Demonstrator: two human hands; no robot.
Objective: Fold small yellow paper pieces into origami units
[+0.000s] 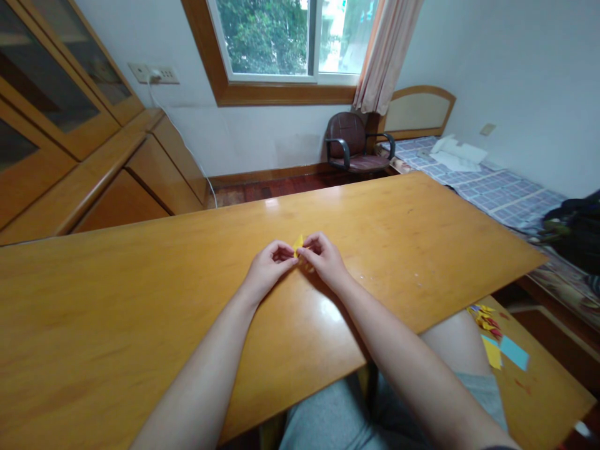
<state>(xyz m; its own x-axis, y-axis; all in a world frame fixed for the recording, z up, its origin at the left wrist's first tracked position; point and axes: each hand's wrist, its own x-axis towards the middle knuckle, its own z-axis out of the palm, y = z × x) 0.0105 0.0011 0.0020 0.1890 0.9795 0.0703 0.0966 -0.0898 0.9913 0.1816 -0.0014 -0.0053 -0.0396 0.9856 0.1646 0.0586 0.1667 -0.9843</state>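
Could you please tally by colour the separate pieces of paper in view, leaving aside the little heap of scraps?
Yellow: 2, the small piece pinched between left hand and right hand, and the yellow sheet on the side table
Blue: 1, the blue sheet beside it
Total: 3
The yellow-and-red heap is too small to count.

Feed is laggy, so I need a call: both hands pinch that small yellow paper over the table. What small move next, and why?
Probably lower the yellow paper onto the table and press it flat. The left hand and right hand both pinch it at their fingertips, and little of it shows; the bare wood just beneath would likely steady any crease.
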